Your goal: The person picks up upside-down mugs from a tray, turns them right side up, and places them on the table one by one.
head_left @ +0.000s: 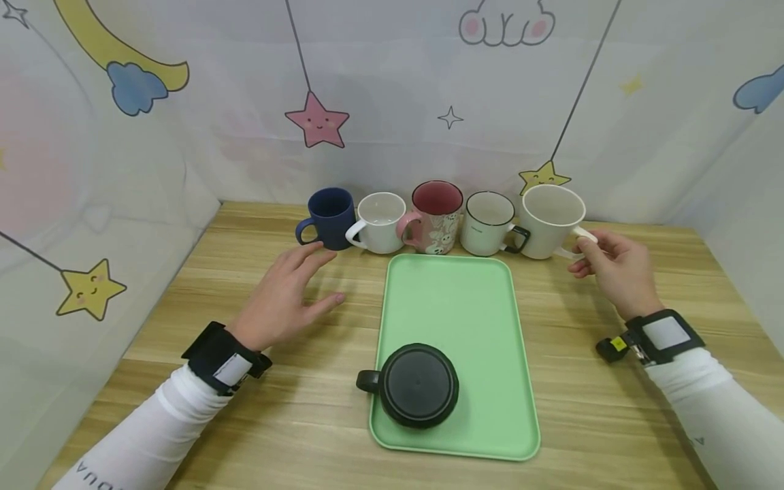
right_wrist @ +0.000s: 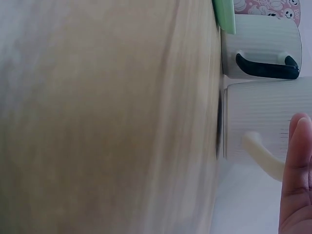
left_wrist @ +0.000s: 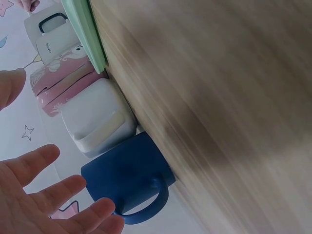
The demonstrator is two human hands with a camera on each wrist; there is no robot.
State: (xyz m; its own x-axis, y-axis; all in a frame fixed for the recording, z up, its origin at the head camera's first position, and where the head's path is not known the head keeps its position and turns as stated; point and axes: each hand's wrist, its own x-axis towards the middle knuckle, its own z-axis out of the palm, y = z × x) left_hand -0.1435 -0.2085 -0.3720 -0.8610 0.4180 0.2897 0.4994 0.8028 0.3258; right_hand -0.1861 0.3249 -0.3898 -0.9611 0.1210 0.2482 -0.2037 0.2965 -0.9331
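Observation:
My right hand [head_left: 621, 269] pinches the handle of a large white mug [head_left: 549, 221], which stands upright at the right end of a row of mugs; in the right wrist view its handle [right_wrist: 263, 156] runs behind the fingers [right_wrist: 297, 165]. My left hand [head_left: 284, 296], fingers spread and holding nothing, hovers just in front of a navy blue mug [head_left: 333, 221] at the row's left end. On a green tray [head_left: 456, 299] a black mug [head_left: 419, 385] sits upside down, its handle sticking out over the left rim.
Between the end mugs stand a smaller white mug [head_left: 382, 224], a pink patterned mug [head_left: 437, 221] and a white mug with a black handle [head_left: 486, 224]. A printed cloth [head_left: 398, 82] hangs right behind the row. The wooden table [head_left: 275, 422] carries everything.

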